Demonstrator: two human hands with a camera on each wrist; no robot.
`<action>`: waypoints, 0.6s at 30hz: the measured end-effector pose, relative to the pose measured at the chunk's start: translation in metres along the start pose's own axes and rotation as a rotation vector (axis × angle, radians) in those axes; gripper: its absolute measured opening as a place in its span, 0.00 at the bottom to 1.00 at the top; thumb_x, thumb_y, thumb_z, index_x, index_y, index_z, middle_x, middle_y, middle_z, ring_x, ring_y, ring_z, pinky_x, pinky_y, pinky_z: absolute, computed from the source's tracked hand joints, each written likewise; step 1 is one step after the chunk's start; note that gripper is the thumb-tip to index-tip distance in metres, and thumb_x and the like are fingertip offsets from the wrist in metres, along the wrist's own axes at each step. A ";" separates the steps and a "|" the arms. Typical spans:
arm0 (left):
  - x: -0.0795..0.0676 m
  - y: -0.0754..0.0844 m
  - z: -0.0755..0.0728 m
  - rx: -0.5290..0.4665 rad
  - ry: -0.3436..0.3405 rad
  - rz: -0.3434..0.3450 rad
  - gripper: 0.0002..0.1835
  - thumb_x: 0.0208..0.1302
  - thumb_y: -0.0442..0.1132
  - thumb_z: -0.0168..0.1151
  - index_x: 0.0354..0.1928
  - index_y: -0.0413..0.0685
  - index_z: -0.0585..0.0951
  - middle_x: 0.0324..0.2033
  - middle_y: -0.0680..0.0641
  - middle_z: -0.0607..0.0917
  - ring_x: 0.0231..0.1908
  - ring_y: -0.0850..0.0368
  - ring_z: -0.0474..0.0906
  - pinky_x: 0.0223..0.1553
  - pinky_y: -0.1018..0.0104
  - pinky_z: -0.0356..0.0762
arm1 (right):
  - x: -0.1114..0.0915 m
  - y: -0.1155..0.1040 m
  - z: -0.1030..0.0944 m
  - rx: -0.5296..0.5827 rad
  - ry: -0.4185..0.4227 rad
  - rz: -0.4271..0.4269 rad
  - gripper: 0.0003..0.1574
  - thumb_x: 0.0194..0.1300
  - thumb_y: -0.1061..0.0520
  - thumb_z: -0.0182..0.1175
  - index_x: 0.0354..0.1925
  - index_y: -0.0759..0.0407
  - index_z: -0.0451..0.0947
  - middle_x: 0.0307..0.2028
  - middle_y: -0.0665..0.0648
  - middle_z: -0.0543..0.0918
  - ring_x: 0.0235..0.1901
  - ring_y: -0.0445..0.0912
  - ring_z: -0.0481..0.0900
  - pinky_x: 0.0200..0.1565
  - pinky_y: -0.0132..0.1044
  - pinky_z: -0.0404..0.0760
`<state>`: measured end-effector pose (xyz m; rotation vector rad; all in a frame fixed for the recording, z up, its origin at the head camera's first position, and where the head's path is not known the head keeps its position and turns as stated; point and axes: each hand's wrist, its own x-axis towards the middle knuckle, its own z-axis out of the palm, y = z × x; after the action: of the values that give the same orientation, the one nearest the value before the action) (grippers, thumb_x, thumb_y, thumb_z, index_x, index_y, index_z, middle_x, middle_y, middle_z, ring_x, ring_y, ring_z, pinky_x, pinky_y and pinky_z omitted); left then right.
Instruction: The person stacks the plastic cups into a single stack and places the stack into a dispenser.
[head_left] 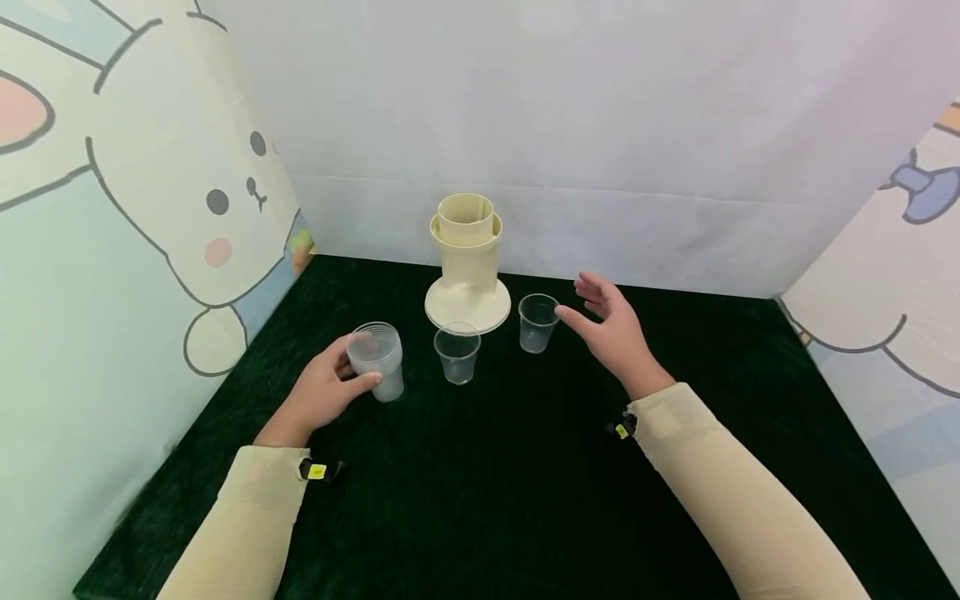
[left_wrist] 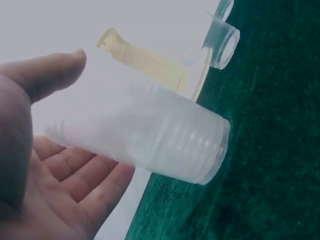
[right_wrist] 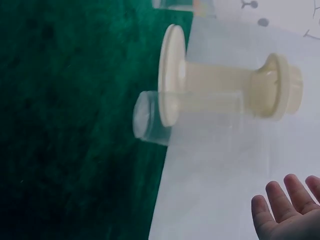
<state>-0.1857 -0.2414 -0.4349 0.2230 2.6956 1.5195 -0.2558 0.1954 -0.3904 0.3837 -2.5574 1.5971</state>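
My left hand [head_left: 318, 392] holds a nested stack of clear plastic cups [head_left: 386, 379] near its rims, thumb on the near side and fingers behind. In the left wrist view the cup stack [left_wrist: 170, 135] slants between thumb and fingers, its ribbed base close over the cloth. A single clear cup [head_left: 458, 367] stands upright in the middle, and another clear cup [head_left: 535, 333] stands to its right. My right hand [head_left: 611, 333] is just right of that cup, fingers spread and holding nothing; its fingertips show in the right wrist view's lower corner.
Behind the cups stands a cream cup holder [head_left: 469, 267] with a round base and a tube-shaped top. Dark green cloth [head_left: 480, 492] covers the table. A white backdrop [head_left: 600, 142] rises at the back edge, with cartoon-printed panels on both sides.
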 end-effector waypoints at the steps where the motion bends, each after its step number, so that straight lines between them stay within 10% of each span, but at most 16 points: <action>1: 0.000 0.000 0.000 -0.001 0.000 0.001 0.43 0.69 0.54 0.69 0.77 0.47 0.61 0.69 0.39 0.71 0.68 0.39 0.71 0.67 0.38 0.68 | 0.001 0.002 0.000 0.000 -0.002 0.006 0.53 0.68 0.35 0.66 0.80 0.49 0.55 0.75 0.56 0.65 0.73 0.52 0.63 0.72 0.55 0.62; 18: 0.002 -0.002 0.001 -0.005 0.008 0.022 0.42 0.68 0.53 0.70 0.77 0.47 0.62 0.68 0.40 0.72 0.67 0.40 0.72 0.67 0.39 0.69 | 0.031 0.031 0.023 0.012 -0.082 0.140 0.64 0.64 0.36 0.71 0.82 0.52 0.45 0.77 0.59 0.59 0.75 0.54 0.59 0.73 0.54 0.61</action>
<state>-0.1874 -0.2412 -0.4377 0.2483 2.7039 1.5364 -0.2925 0.1827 -0.4209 0.2826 -2.6914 1.6769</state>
